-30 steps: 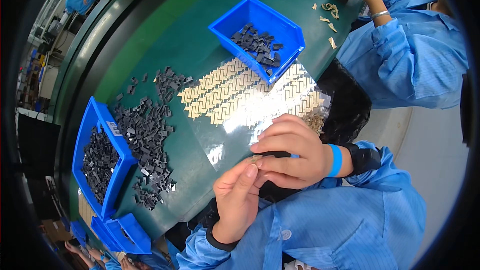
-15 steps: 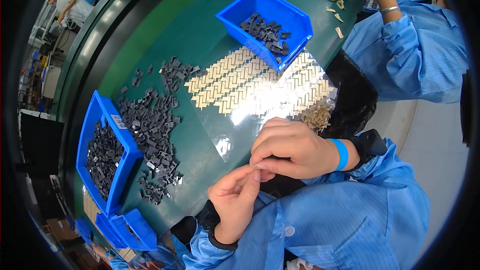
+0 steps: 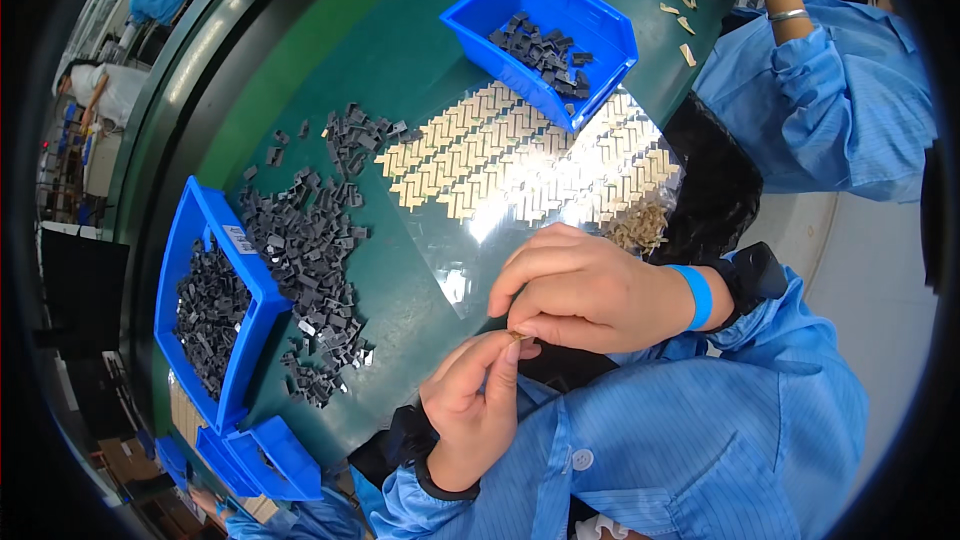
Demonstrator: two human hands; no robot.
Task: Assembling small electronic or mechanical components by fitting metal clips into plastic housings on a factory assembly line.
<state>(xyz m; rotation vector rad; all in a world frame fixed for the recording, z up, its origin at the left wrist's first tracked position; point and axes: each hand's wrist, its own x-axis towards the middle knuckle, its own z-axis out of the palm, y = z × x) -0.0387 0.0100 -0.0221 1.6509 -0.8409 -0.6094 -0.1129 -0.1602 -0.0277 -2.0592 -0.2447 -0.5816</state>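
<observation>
Both hands meet just above the near edge of the green bench (image 3: 330,70). The left hand (image 3: 475,400) comes up from below with thumb and forefinger pinched together on a tiny tan piece (image 3: 517,336). The right hand (image 3: 580,285), wearing a blue wristband (image 3: 695,295), curls over from the right, its fingertips closed on the same piece, so the two hands touch at that spot.

Just beyond the hands lies a clear plastic sheet (image 3: 450,260) covered with rows of tan pieces (image 3: 500,155) set in a zigzag pattern. A small loose heap of tan pieces (image 3: 638,230) sits at the sheet's right edge, near the right hand.

To the left, a pile of dark grey parts (image 3: 305,260) spreads over the bench, beside a blue bin (image 3: 250,290) filled with the same parts. Another blue bin (image 3: 600,30) holding a few dark parts stands at the far side of the sheet. A second person's blue sleeve (image 3: 830,100) shows at the upper right.
</observation>
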